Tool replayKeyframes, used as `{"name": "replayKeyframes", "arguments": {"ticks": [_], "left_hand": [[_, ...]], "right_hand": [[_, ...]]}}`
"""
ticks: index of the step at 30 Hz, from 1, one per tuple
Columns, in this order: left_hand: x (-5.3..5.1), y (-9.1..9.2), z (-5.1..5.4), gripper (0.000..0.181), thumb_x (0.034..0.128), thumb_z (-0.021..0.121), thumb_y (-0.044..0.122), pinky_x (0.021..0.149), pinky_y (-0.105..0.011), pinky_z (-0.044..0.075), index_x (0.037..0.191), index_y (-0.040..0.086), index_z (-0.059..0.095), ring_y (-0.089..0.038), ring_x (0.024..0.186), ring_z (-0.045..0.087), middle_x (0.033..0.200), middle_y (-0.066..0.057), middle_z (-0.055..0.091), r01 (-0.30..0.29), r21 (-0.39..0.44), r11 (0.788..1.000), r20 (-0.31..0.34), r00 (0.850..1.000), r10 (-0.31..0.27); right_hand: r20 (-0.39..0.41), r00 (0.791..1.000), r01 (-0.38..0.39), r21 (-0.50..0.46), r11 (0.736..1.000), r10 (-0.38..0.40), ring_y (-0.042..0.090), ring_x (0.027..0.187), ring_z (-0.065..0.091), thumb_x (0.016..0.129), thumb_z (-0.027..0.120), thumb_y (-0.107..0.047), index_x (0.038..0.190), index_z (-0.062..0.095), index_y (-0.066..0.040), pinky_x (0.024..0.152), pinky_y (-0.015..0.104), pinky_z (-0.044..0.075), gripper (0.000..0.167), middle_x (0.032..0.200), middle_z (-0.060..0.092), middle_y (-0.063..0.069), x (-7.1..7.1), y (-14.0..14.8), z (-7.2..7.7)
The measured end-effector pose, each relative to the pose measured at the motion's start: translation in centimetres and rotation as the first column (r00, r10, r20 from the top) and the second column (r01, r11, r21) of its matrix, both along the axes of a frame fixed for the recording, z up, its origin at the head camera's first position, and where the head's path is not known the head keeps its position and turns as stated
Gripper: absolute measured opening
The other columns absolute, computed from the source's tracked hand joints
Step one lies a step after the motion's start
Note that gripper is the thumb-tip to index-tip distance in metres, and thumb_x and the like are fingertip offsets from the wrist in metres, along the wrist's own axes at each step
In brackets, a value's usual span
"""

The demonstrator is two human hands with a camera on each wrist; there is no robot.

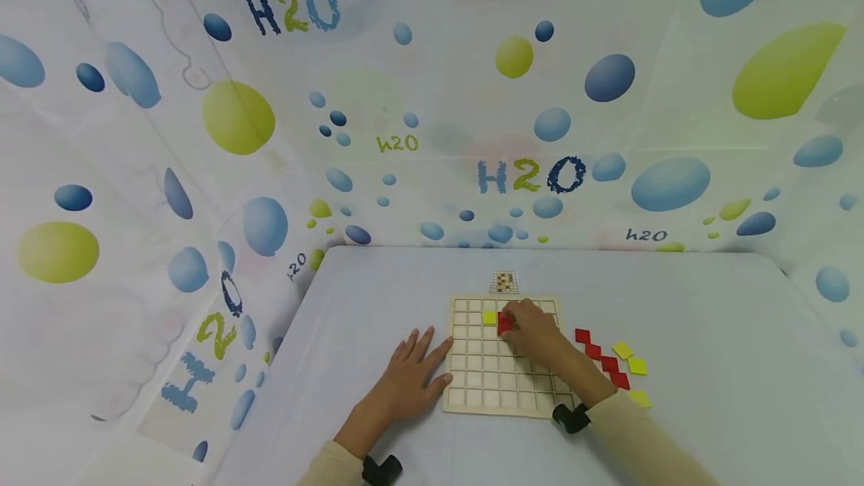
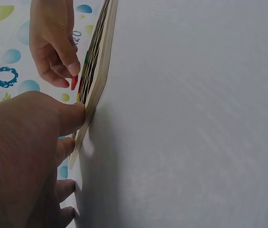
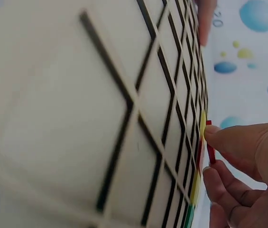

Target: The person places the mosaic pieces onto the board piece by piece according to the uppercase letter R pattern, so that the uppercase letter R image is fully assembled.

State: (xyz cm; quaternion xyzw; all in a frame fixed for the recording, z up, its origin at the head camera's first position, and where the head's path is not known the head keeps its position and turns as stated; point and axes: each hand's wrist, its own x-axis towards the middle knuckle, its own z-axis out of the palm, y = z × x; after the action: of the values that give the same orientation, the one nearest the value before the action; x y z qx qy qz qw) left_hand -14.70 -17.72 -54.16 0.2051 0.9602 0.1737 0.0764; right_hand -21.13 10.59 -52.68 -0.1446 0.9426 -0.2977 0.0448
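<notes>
A wooden grid board (image 1: 472, 379) lies on the white table. My right hand (image 1: 536, 332) is over its upper part; in the right wrist view, the thumb and fingers of that hand (image 3: 247, 166) pinch a thin red tile (image 3: 211, 148) just off the board's surface. A yellow tile (image 1: 489, 318) sits in a cell left of the hand, beside red (image 1: 503, 323). Yellow, red and green pieces show along the board in the right wrist view. With fingers spread, my left hand (image 1: 408, 381) rests on the table, its thumb and a finger touching the board's left edge.
Several red tiles (image 1: 592, 352) and yellow tiles (image 1: 637, 366) lie on the table to the right of the board. Behind the board is a small printed card (image 1: 503, 281) with a coloured grid pattern. A sheet with blue and green ovals hangs behind and at the left.
</notes>
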Motion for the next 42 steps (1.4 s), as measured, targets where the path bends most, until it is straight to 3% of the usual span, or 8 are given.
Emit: {"name": "replayKeyframes", "arguments": {"ticks": [9,16,34,42], "left_hand": [[-0.1,-0.1,-0.3,0.063,0.1087,0.049,0.052,0.128,-0.064,0.018,0.166,0.028,0.037,-0.044,0.162,0.014,0.175,-0.015,0.024,0.006,0.001,1.0,-0.008,1.0,-0.006],[-0.1,-0.1,-0.5,0.063,0.1092,0.048,0.052,0.127,-0.065,0.019,0.166,0.027,0.037,-0.045,0.161,0.016,0.174,-0.016,0.025,0.016,0.011,1.0,-0.022,1.0,-0.016],[-0.2,-0.1,-0.5,0.063,0.1089,0.049,0.05,0.127,-0.065,0.02,0.166,0.026,0.038,-0.045,0.162,0.015,0.174,-0.015,0.026,0.012,0.012,1.0,-0.021,1.0,-0.012],[-0.2,-0.1,-0.7,0.063,0.1081,0.05,0.051,0.128,-0.064,0.019,0.166,0.028,0.037,-0.044,0.162,0.016,0.175,-0.014,0.025,0.007,-0.001,1.0,-0.026,1.0,-0.007]], "right_hand": [[-0.042,0.999,-0.03,0.051,0.998,0.032,0.02,0.093,0.059,0.094,0.081,-0.017,0.097,0.068,-0.016,0.09,0.056,0.049,0.014,0.096,0.059,0.0,0.5,-2.3,-0.1],[-0.061,0.998,-0.03,0.097,0.995,0.036,0.022,0.095,0.061,0.094,0.081,-0.018,0.097,0.069,-0.016,0.086,0.052,0.051,0.013,0.099,0.062,0.001,0.4,-2.9,-0.1],[-0.106,0.991,-0.076,0.063,0.995,0.083,0.026,0.1,0.062,0.094,0.08,-0.009,0.102,0.074,-0.009,0.09,0.045,0.056,0.01,0.106,0.065,0.006,0.7,-2.4,-0.3],[0.033,0.996,0.08,0.032,0.996,-0.081,0.029,0.108,0.062,0.098,0.073,-0.017,0.113,0.072,-0.012,0.098,0.053,0.055,0.015,0.117,0.064,0.01,1.3,2.1,0.9]]}}
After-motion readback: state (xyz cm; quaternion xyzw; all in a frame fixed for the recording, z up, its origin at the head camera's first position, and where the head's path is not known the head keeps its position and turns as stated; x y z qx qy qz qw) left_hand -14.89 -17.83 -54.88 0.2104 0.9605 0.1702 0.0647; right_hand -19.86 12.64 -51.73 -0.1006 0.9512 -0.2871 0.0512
